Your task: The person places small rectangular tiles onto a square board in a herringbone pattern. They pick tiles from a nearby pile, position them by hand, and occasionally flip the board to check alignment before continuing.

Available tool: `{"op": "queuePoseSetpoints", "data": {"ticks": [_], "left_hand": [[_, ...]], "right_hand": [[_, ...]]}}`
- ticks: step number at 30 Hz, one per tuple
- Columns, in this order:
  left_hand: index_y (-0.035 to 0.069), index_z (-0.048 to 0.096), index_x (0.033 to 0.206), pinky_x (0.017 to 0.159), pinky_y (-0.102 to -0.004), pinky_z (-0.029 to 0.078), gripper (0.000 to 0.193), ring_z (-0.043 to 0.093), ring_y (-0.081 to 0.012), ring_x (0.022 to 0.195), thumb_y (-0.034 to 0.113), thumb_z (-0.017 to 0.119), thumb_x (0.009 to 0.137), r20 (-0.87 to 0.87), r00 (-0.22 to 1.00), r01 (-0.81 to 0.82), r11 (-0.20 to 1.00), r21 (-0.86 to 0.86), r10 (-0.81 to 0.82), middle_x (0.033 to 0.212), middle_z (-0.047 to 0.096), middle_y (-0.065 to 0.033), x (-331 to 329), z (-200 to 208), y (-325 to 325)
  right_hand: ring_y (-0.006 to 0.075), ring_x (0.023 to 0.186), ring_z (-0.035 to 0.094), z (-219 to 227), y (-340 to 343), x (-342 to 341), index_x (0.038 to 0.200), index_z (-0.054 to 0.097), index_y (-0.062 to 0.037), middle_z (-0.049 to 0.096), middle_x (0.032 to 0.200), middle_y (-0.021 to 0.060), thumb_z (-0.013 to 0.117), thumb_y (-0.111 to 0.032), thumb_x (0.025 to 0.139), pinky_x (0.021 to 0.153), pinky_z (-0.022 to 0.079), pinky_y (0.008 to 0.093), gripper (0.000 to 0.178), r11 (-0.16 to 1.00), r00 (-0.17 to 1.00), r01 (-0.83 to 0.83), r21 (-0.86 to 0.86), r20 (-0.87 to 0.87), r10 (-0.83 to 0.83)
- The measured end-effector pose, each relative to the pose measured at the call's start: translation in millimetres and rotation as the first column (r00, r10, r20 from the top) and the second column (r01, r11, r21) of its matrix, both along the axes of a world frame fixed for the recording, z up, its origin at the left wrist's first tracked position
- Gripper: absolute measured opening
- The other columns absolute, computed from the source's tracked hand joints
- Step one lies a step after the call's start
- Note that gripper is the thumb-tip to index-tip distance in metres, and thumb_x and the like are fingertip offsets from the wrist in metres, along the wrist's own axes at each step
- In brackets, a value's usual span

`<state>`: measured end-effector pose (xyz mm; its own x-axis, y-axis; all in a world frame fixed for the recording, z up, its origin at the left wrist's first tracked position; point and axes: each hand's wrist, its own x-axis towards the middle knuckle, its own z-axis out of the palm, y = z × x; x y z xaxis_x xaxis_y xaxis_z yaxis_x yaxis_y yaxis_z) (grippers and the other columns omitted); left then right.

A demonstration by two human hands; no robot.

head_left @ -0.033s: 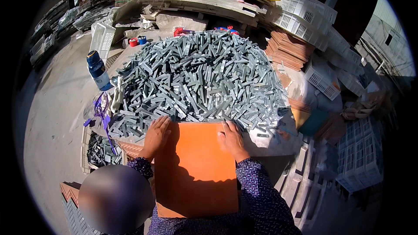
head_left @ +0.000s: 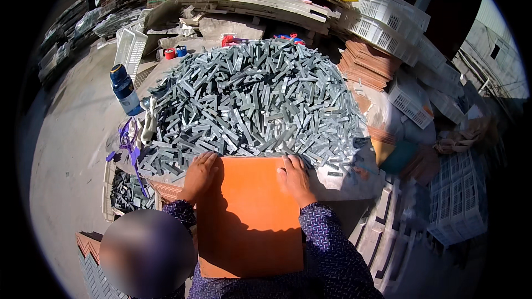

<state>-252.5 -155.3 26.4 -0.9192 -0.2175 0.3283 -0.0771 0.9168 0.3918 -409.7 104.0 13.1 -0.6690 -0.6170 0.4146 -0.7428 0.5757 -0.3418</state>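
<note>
A flat orange rectangular board (head_left: 249, 205) lies in front of me, its near end close to my body. My left hand (head_left: 200, 176) holds its far left corner, fingers together and pointing away from me. At the far right corner my right hand (head_left: 295, 179) grips the edge, with the thumb on the board. Shadow covers the board's left side and near part. Just beyond its far edge rises a wide heap of small grey stone strips (head_left: 249, 99) on a tabletop (head_left: 341, 184). The undersides of both hands are hidden.
A blue bottle (head_left: 126, 89), purple ties (head_left: 132, 144) and a pale glove (head_left: 149, 119) lie left of the heap. A crate of grey pieces (head_left: 133, 191) stands lower left, near a blurred round patch. Stacked reddish boards (head_left: 368, 63), white crates (head_left: 382, 30) and a pallet (head_left: 382, 227) are right.
</note>
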Motion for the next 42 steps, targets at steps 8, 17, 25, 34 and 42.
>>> {"op": "queuePoseSetpoints", "data": {"ticks": [8, 17, 25, 34, 42], "left_hand": [[0.003, 0.052, 0.122, 0.101, -0.0419, 0.035, 0.039, 0.046, -0.0359, 0.117, 0.010, 0.054, 0.083, -0.127, 0.986, -0.100, 0.992, 0.071, 0.108, 0.124, 0.052, -0.0154, 6.6, -22.0, 14.4], [0.004, 0.053, 0.121, 0.102, -0.0442, 0.033, 0.038, 0.046, -0.0357, 0.119, 0.009, 0.051, 0.084, -0.082, 0.988, -0.120, 0.988, 0.095, 0.128, 0.124, 0.053, -0.0166, 10.5, -14.4, 22.5], [0.004, 0.041, 0.132, 0.105, -0.0454, 0.027, 0.051, 0.036, -0.0390, 0.126, 0.005, 0.054, 0.083, -0.118, 0.982, -0.140, 0.988, 0.059, 0.146, 0.135, 0.041, -0.0192, 18.7, -21.5, 29.0], [-0.008, 0.051, 0.117, 0.092, -0.0284, 0.040, 0.042, 0.055, -0.0159, 0.102, 0.027, 0.054, 0.093, -0.002, 0.955, -0.058, 0.195, 0.979, 0.297, 0.106, 0.061, -0.0104, 118.5, -67.6, 58.9], [-0.010, 0.047, 0.121, 0.104, -0.0302, 0.031, 0.046, 0.046, -0.0204, 0.120, 0.024, 0.056, 0.091, -0.035, 0.987, 0.068, -0.206, 0.976, 0.159, 0.128, 0.050, -0.0131, 122.2, -27.6, 72.3]], "right_hand": [[0.0377, 0.107, 0.046, 6.5, 4.2, 10.6, 0.113, 0.053, 0.0029, 0.050, 0.113, 0.0182, 0.059, -0.017, 0.081, 0.092, 0.039, 0.0431, 0.038, 0.995, 1.000, -0.023, -0.101, 0.012, 0.025], [0.0358, 0.101, 0.047, 14.1, 4.1, 19.4, 0.108, 0.056, 0.0015, 0.053, 0.106, 0.0157, 0.062, -0.018, 0.081, 0.088, 0.039, 0.0430, 0.034, 0.990, 0.998, 0.021, -0.139, 0.054, -0.014], [0.0374, 0.107, 0.046, -0.6, 10.9, 22.4, 0.119, 0.048, 0.0000, 0.047, 0.117, 0.0176, 0.062, -0.017, 0.081, 0.091, 0.039, 0.0421, 0.043, 0.985, 0.995, 0.102, -0.142, 0.006, -0.102], [0.0371, 0.102, 0.053, -54.6, 78.5, 126.3, 0.119, 0.047, 0.0034, 0.055, 0.109, 0.0224, 0.054, -0.019, 0.088, 0.087, 0.043, 0.0387, 0.039, 0.905, 0.910, 0.322, -0.277, 0.354, -0.215], [0.0158, 0.078, 0.059, -34.3, 110.2, 134.9, 0.100, 0.060, 0.0030, 0.066, 0.086, 0.0083, 0.042, -0.030, 0.095, 0.073, 0.045, 0.0311, 0.038, 0.909, 0.713, 0.316, -0.270, 0.700, -0.040]]}}
